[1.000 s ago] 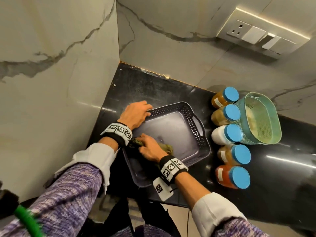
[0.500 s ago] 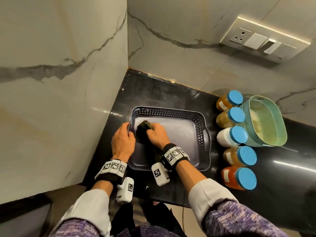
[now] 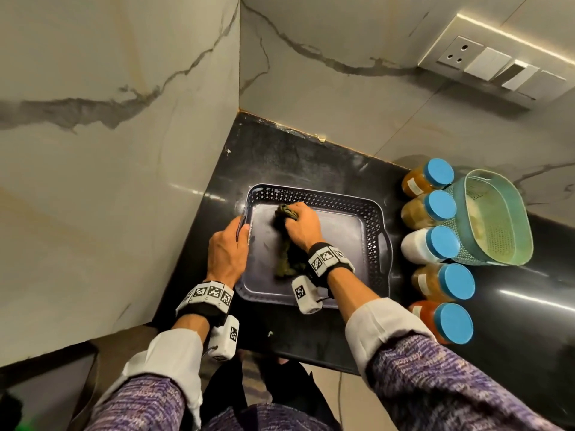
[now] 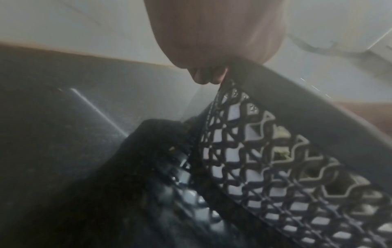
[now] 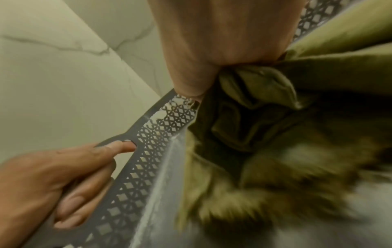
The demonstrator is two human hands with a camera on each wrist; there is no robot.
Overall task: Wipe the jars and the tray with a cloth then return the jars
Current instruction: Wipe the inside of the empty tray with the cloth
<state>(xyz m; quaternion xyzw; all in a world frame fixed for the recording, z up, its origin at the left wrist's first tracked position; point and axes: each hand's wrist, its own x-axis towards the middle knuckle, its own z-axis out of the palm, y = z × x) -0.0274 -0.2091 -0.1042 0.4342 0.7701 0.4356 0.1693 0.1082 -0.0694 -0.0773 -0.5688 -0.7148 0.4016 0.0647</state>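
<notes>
A dark perforated tray [image 3: 371, 231] lies flat on the black counter [image 3: 280, 157]. My left hand [image 3: 228, 247] grips the tray's left rim [image 5: 127, 142], fingers curled through the handle slot. My right hand [image 3: 303, 227] holds a bunched olive-green cloth [image 3: 284, 244] and presses it on the tray floor near the far left corner; the cloth [image 5: 265, 125] trails back under the wrist. Several blue-lidded jars [image 3: 432, 241] stand in a row on the counter right of the tray. In the left wrist view the lattice wall [image 4: 275, 159] of the tray fills the frame.
A teal mesh basket [image 3: 494, 219] stands right of the jars. Marble walls close the left and back sides, meeting at the corner behind the tray. A switch panel [image 3: 497, 70] is on the back wall. The counter's front edge runs just below the tray.
The tray has been turned square to the counter. My left hand moved from its far-left corner to the left rim. My right hand pushed the cloth from the near side toward the far side.
</notes>
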